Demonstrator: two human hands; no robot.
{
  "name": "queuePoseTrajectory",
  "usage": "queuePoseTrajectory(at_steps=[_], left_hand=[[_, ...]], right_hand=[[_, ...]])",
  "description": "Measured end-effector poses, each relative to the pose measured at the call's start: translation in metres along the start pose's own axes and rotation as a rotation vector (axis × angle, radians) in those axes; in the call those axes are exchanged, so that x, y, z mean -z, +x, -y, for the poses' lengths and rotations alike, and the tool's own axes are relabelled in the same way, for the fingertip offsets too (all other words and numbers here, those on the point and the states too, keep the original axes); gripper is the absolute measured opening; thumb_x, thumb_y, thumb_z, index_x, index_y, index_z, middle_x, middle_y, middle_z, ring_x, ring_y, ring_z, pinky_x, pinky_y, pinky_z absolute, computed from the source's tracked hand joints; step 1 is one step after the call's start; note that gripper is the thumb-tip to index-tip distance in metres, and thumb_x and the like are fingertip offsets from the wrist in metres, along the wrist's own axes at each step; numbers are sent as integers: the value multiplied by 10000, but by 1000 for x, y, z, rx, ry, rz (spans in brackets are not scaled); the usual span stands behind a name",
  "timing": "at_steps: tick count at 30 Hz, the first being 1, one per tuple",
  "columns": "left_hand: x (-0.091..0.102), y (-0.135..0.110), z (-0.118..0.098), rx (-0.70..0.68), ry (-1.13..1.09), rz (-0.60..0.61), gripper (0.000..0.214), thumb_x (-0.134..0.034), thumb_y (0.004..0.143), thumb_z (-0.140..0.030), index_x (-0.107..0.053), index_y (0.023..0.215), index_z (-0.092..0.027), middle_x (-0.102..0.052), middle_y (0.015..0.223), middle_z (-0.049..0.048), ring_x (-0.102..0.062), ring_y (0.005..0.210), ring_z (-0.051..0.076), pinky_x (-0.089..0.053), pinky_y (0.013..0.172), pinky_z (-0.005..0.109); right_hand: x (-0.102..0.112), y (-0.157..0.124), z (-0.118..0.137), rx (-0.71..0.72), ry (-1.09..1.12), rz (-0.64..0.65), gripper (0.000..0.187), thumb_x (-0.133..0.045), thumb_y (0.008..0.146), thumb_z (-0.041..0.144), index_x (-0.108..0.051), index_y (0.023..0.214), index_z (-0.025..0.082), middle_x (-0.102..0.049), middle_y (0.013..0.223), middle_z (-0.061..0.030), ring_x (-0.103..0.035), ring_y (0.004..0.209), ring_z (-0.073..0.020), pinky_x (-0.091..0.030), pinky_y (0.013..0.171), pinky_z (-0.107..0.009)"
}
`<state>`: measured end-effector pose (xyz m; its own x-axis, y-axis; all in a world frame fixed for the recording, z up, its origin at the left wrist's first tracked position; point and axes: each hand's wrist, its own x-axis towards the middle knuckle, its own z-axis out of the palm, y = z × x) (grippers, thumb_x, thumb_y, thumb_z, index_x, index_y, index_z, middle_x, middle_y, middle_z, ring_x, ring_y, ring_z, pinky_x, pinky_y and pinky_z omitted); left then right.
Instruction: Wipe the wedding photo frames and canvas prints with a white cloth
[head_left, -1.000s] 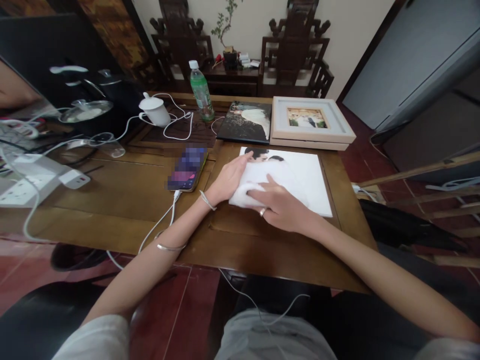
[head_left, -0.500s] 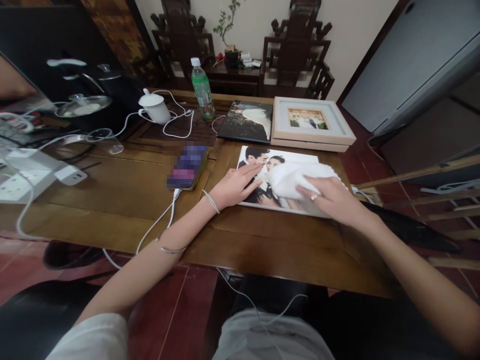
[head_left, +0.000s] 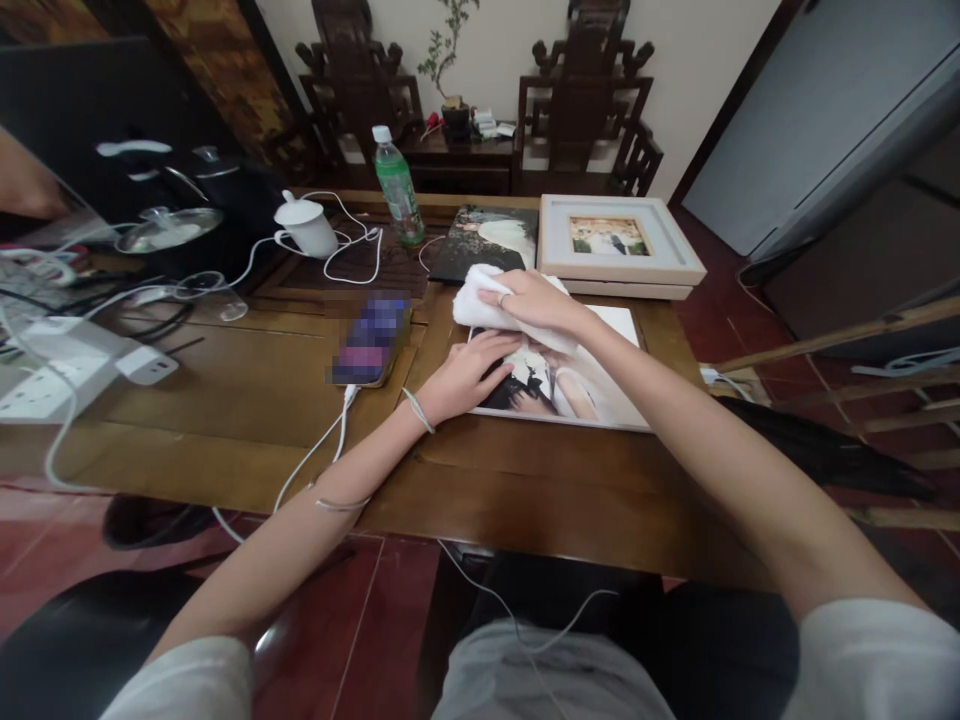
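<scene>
Head view, clock centred on the photo panel, twelve pointing away from me: the brown wooden table point(head_left: 525, 490), long and faintly glossy, carries everything I touch. At one o'clock lies a thick, square-edged pale frame point(head_left: 622, 240) with a small picture set inside its broad white mount. The photo panel point(head_left: 566, 390), a thin, smooth white rectangle printed with figures, lies flat in front of me. At eleven o'clock, just beyond it, is a dark panel point(head_left: 480, 235) bearing a white shape. Between nine and ten, well apart, stands a round black pot point(head_left: 176, 255) with a clear lid; something pale shows through, too blurred to name. A soft, fluffy white cloth point(head_left: 472, 295) is bunched across the photo panel's far edge, pinched in the fingers of my right hand point(head_left: 529, 300). My left hand point(head_left: 461, 380) lies at the panel's nine o'clock edge, fingers stretched nearly together, thumb apart. Between ten and eleven is a clear plastic bottle point(head_left: 397, 190) with a green label and white cap; at ten, a lidded, shiny white mug point(head_left: 309, 230), its contents hidden.
</scene>
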<state>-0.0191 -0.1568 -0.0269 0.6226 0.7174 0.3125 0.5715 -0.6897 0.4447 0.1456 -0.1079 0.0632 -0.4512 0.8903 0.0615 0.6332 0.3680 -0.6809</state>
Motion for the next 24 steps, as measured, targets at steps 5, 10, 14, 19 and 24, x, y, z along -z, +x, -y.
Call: queuePoseTrajectory(at_steps=[5, 10, 14, 19, 24], left_hand=[[-1, 0, 0, 13, -20, 1, 406, -447, 1015, -310, -539, 1390, -187, -521, 1483, 92, -380, 1446, 268, -336, 1174, 536], [0, 0, -2, 33, -42, -9, 414, -458, 1005, -302, -547, 1387, -168, -527, 1477, 99, -364, 1457, 275, -334, 1176, 550], [-1, 2, -2, 13, -75, -55, 411, -468, 997, -304, -567, 1371, -164, -536, 1467, 103, -385, 1448, 262, -355, 1176, 524], [-3, 2, 0, -7, -59, -79, 391, -478, 990, -299, -593, 1341, -170, -558, 1446, 94, -407, 1435, 256, -351, 1184, 522], [-3, 2, 1, -17, -48, -96, 382, -489, 985, -292, -604, 1319, -148, -574, 1431, 99, -431, 1420, 254, -350, 1191, 500]], right_hand=[[7, -7, -12, 33, -111, -25, 260, -473, 939, 349, -558, 742, 203, -649, 771, -24, -530, 753, -195, -402, 754, -292], [36, -43, -64, -83, -198, -201, 304, -475, 917, 428, -635, 807, 194, -710, 950, -91, -597, 864, -274, -422, 825, -382], [56, -73, -96, -185, -232, -309, 332, -481, 891, 476, -610, 752, 204, -702, 873, -96, -607, 822, -293, -429, 765, -396], [49, -116, -81, -65, -249, -270, 341, -456, 913, 470, -545, 694, 225, -659, 761, -38, -601, 763, -255, -430, 730, -362], [24, -173, -41, 56, -218, -132, 329, -424, 950, 398, -493, 665, 249, -586, 649, -8, -557, 614, -216, -456, 717, -393]])
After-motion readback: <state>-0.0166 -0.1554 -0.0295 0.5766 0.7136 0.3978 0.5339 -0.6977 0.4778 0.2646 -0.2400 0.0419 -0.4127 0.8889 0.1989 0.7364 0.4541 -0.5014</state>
